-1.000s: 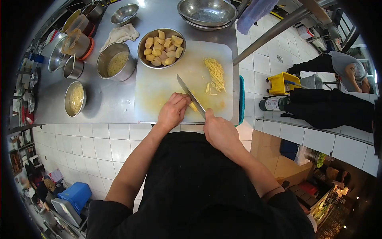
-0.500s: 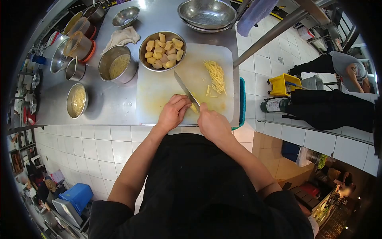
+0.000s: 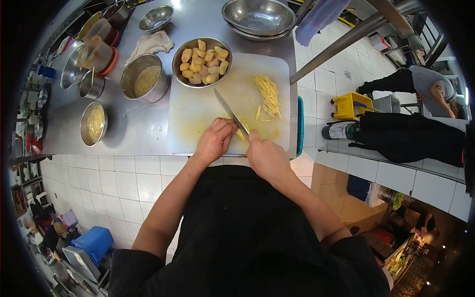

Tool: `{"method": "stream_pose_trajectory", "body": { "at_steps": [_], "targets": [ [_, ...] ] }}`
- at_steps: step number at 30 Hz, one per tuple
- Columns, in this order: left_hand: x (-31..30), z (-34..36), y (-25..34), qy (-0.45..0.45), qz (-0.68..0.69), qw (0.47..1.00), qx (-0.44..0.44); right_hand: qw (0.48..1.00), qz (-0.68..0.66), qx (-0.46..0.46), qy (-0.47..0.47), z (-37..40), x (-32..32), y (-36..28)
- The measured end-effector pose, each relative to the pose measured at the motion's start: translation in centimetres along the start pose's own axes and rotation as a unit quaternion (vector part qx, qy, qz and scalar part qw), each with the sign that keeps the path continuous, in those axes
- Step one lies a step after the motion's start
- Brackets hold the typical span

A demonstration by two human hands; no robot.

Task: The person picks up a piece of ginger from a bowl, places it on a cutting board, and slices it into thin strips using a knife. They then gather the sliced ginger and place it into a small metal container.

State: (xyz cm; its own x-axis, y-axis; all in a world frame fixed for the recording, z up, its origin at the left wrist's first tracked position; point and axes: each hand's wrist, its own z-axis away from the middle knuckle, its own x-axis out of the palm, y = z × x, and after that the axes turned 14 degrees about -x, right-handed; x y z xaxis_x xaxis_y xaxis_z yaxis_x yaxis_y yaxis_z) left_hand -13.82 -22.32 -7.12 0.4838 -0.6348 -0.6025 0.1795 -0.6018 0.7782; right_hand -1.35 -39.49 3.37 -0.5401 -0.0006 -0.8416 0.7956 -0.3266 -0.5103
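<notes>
A kitchen knife (image 3: 227, 108) slants over the white cutting board (image 3: 198, 106), its tip pointing away toward a steel bowl (image 3: 177, 74). My right hand (image 3: 267, 154) is closed around its handle. With bent fingers, my left hand (image 3: 215, 139) presses a small yellow root piece (image 3: 240, 135) onto the board, right beside the blade. The fingers hide most of that piece. Thin yellow strips (image 3: 267, 96) lie in a pile on the board's right side. Peeled yellow chunks (image 3: 199, 62), potato or ginger, fill the steel bowl at the board's back edge.
Left of the board stand a steel pot (image 3: 144, 81) and a small bowl (image 3: 94, 123) with pale contents. A cloth (image 3: 151, 45) lies behind the pot. Stacked steel bowls (image 3: 258, 17) are at the back. A metal post (image 3: 336, 49) rises at right. Another person (image 3: 438, 89) bends over far right.
The knife tip has shifted very slightly left, and both hands stay in nearly the same place. The whole view has moved a little.
</notes>
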Motion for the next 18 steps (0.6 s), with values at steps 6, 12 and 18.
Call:
{"method": "stream_pose_trajectory", "body": {
  "at_steps": [6, 12, 18],
  "targets": [
    [0.1, -0.1, 0.2, 0.019, -0.009, 1.0, 0.007, 0.999, 0.002, 0.02, -0.041, -0.3, 2.2, 1.0],
    [0.2, 0.1, 0.1, 0.022, -0.015, 1.0, 0.004, 1.0, -0.005, -0.003, -0.025, 0.9, -0.4, 0.1],
    [0.2, 0.5, 0.0, 0.019, -0.006, 1.0, -0.007, 0.999, -0.018, -0.017, 0.022, -1.9, 3.6, 1.4]
  ]
}}
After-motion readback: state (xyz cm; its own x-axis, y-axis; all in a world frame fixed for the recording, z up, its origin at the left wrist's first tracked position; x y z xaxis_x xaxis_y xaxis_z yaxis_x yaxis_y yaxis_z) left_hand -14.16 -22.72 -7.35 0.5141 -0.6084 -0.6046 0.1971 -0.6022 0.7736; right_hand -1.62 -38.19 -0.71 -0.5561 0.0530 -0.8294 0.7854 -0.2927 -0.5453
